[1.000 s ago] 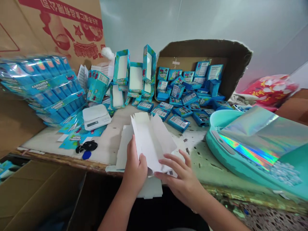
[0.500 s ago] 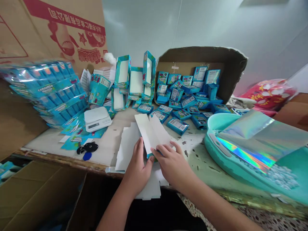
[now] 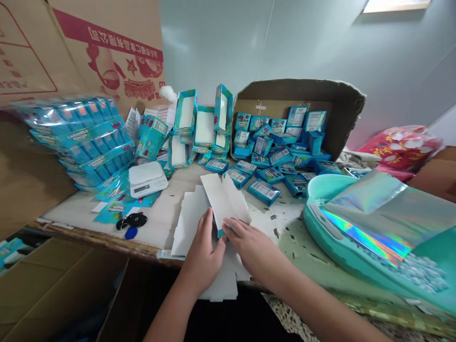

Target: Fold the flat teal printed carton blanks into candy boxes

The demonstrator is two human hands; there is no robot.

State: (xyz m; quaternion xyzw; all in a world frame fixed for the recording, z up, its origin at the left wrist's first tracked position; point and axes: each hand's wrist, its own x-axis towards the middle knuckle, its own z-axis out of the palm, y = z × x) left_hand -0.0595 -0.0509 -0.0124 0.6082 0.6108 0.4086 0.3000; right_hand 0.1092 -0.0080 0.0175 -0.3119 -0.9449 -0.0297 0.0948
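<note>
A partly folded cardboard tray (image 3: 220, 202), white inside and blue outside, stands in front of me with its near end between my hands. My left hand (image 3: 204, 251) is closed on its left side, thumb at the near corner. At the near right corner, my right hand (image 3: 245, 240) presses the card with bent fingers. Beneath and beside the tray lie flat white card blanks (image 3: 185, 223), some jutting past the table edge. Folded blue trays (image 3: 185, 111) with white insides are stacked at the back.
Small blue candy boxes (image 3: 263, 191) spill from an open carton (image 3: 342, 102). A turquoise basin (image 3: 320, 232) with pale sweets and shiny film stands right. On the left are a white scale (image 3: 147, 179), keys (image 3: 135, 220) and wrapped box packs (image 3: 81, 137).
My right hand's fingers have drawn in toward the tray's near end, and the right flap stands more upright. The view has tilted up slightly.
</note>
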